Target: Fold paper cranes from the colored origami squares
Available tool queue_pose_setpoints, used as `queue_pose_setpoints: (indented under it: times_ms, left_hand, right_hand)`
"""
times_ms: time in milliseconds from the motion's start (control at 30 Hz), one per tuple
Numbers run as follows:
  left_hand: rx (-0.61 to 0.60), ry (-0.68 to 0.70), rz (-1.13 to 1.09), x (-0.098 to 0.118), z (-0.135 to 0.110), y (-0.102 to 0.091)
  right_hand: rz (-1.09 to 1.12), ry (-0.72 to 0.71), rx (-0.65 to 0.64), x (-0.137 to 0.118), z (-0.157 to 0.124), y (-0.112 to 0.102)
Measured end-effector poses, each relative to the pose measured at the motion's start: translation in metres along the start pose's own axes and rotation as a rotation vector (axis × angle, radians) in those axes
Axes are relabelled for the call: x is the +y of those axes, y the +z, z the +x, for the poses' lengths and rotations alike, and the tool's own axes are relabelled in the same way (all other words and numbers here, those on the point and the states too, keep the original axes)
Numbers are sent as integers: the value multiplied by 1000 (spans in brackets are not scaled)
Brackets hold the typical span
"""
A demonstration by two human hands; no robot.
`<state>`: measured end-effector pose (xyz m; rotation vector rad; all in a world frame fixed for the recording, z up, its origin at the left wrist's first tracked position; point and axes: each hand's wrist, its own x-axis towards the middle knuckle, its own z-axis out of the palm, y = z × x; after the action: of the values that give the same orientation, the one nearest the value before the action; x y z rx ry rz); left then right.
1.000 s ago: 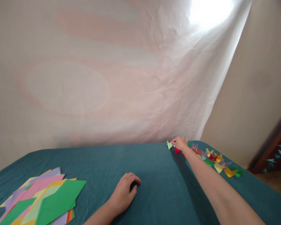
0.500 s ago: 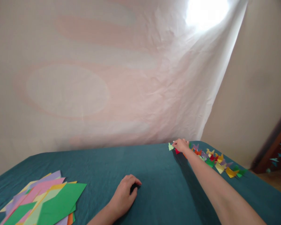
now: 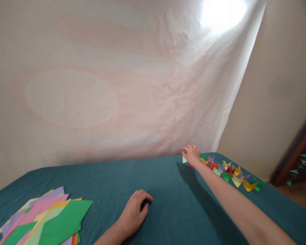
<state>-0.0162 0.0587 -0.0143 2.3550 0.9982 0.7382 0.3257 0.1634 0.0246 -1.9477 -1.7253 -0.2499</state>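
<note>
At the far edge of the teal cloth [image 3: 165, 180], the right hand [image 3: 191, 154] pinches a light-green folded piece [image 3: 184, 159], which heads a row of folded pieces [image 3: 229, 170]. The piece is judged light and crushable (grip one creased tip, gently). The left hand [image 3: 135, 211] rests loosely curled and empty.

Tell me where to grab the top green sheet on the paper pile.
Pinch the green sheet at its far right corner, coming from the right, where the left hand rests. It lies flat, and that corner juts past the pile onto bare cloth, so a fingertip could probably slide under there.
</note>
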Motion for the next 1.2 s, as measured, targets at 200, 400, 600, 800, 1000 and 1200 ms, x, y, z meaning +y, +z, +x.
queue_pose_setpoints:
  times_ms: [200,400,600,800,1000,1200]
  left_hand:
    - [14,15,-4,-1,-1,2]
    - [52,39,24,-1,-2,6]
    - [74,50,69,-3,-6,12]
    - [57,65,88,-6,-7,10]
    - [-108,39,118,-6,-12,-20]
    - [-146,-201,214,-18,-44,-85]
  right_hand:
    - [217,-335,-204,-76,-91,1]
    - [606,-478,-391,-128,-188,-26]
    - [672,-443,-437,-144,-218,-30]
    - [641,-504,-425,-143,-223,-21]
    - [585,-569,-412,-142,-225,-24]
    - [572,-602,-414,-139,-226,-20]
